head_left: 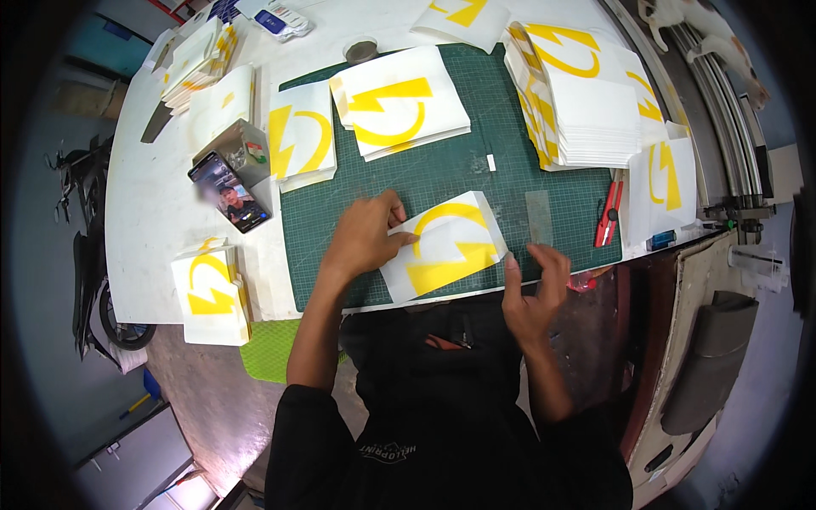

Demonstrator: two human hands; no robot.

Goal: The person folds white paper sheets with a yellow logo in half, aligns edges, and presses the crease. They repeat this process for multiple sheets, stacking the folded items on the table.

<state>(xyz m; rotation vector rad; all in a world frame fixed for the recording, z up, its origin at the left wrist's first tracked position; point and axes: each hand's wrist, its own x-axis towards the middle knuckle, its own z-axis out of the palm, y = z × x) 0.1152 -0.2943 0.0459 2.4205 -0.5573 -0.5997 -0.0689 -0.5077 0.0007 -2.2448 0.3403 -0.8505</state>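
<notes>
A white sheet with a yellow lightning-like print (455, 242) lies slightly tilted near the front edge of the green cutting mat (340, 221). My left hand (361, 234) is closed at its left edge, thumb on top and fingers curled. At the sheet's lower right corner is the thumb of my right hand (535, 293); those fingers are spread apart and grip nothing that I can see. Just right of the sheet, a narrow clear strip (539, 217) rests on the mat.
Similar printed stacks stand at the mat's back (408, 102), back right (586, 110) and the table's front left (208, 293). A red cutter (609, 212) lies at right, near a blue lighter (661, 240). A phone (229, 193) leans on a box at left. A cat (705, 30) is behind.
</notes>
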